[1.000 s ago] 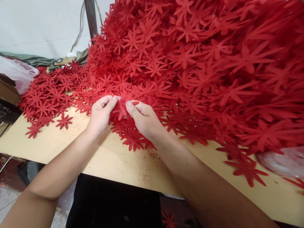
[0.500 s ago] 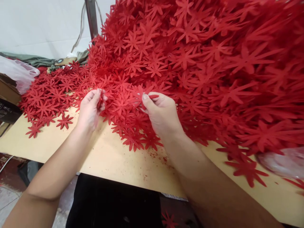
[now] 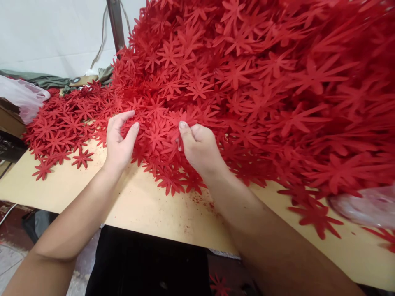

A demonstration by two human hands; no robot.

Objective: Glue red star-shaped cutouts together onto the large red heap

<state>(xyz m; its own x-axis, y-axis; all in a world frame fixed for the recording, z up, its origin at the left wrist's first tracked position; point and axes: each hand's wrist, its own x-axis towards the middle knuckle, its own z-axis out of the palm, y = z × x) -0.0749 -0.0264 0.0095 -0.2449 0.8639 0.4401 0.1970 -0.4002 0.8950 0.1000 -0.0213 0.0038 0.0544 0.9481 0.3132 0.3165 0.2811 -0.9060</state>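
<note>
My left hand (image 3: pixel 120 137) is open, its thumb and forefinger spread apart, with red flower cutouts behind them. Nothing shows between those two fingers; the other fingers are partly hidden. To its right, my right hand (image 3: pixel 200 146) is closed in a pinch, thumb pressed to the forefinger. A red flower cutout (image 3: pixel 184 116) appears to be at its fingertips, though its outline blends into the red behind. Both hands are at the front of a large heap of red flower cutouts (image 3: pixel 240 74), each with several narrow petals.
A smaller pile of darker red cutouts (image 3: pixel 61 127) lies left on the pale tabletop (image 3: pixel 135 209). Clear plastic (image 3: pixel 367 205) is at the right and a white plastic bag (image 3: pixel 24 96) at the far left. A metal post (image 3: pixel 116 26) stands behind. Red crumbs dot the table.
My left hand has gone from closed fingers to spread thumb and forefinger. My right hand has turned slightly and stays pinched; the red petal across its fingers no longer shows there.
</note>
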